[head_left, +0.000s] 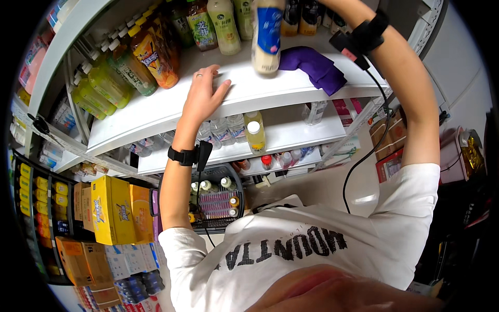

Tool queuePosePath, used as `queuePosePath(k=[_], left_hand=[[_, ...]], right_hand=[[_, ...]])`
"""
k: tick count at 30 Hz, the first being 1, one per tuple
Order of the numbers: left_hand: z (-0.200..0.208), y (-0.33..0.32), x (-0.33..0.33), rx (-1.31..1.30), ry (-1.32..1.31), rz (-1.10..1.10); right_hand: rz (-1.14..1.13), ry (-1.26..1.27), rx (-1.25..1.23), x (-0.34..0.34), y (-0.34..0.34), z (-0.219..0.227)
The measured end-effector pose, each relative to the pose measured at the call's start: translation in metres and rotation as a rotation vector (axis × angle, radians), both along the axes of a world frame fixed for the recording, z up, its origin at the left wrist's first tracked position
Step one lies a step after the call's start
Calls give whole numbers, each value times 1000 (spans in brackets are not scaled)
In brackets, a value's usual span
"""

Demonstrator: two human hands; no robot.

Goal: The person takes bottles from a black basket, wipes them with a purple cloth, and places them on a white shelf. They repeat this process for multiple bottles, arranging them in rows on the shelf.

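My left hand rests on the front of the white shelf, its fingers apart and nothing in them. A ring is on one finger. My right forearm reaches up past the top edge, and that hand is out of view. A cream-coloured bottle with a blue label stands upright or hangs just over the shelf, slightly blurred; its top is cut off. Beside it lies a crumpled purple cloth. Behind my left hand are a pale green bottle and a bottle with an orange label.
Rows of green tea bottles fill the shelf's left side. A lower shelf holds clear bottles and a yellow bottle. Below stands a grey basket with several bottles. A yellow carton is stacked at left. A black cable hangs from my right wrist.
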State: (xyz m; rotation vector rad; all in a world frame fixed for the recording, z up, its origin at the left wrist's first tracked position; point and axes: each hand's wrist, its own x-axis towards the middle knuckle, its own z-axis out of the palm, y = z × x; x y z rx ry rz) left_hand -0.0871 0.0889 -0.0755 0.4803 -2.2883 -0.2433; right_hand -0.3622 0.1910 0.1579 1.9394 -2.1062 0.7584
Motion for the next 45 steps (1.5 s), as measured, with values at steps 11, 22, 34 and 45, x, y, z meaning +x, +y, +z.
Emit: queuePosePath(k=[11,22,34,45], left_hand=[[2,8,-1,138,-41,120],[0,9,-2,161,-18,173],[-1,3,-8,153,-10,134],[0,11,-3,122,-20,142]], right_hand=[[-210,187,-235,-165,5,-30],[-320,149,-202,-235,-31,-48],[-289,966,-128,-362,-74,-71],[-170,305,312,-149,39,-78]])
